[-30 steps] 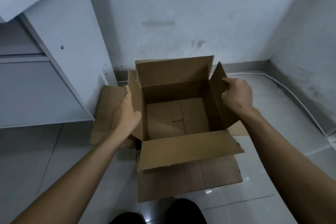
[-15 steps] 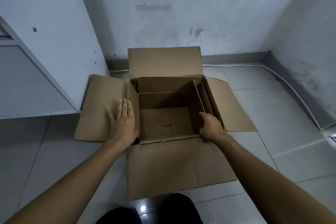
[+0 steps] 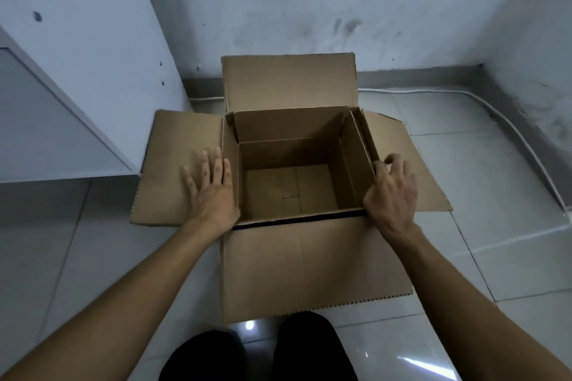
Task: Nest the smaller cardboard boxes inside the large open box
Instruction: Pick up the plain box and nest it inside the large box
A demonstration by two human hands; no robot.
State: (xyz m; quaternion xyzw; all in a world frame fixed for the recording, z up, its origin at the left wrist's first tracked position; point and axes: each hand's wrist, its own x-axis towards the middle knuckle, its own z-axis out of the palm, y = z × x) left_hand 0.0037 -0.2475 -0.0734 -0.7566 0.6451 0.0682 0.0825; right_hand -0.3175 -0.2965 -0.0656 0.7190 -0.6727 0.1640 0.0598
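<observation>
A large open cardboard box (image 3: 309,266) stands on the tiled floor with all its flaps spread outward. A smaller open cardboard box (image 3: 291,189) sits down inside it, its flaps upright against the large box's walls. My left hand (image 3: 212,185) lies flat, fingers spread, on the large box's left flap, beside the left wall. My right hand (image 3: 391,192) rests at the right wall's top edge, fingers curled loosely over the rim and the right flap. The inner box is empty; its bottom flaps show.
A white cabinet (image 3: 62,86) stands at the left, close to the box's left flap. A grey wall (image 3: 340,9) runs behind, another wall at the right. A white cable (image 3: 510,130) runs along the floor by the right wall. My dark-trousered knees (image 3: 257,349) are below the box.
The smaller box went down into the large box from being held above it. My left hand settled flat on the left flap. My right hand moved from the front right corner to the right rim.
</observation>
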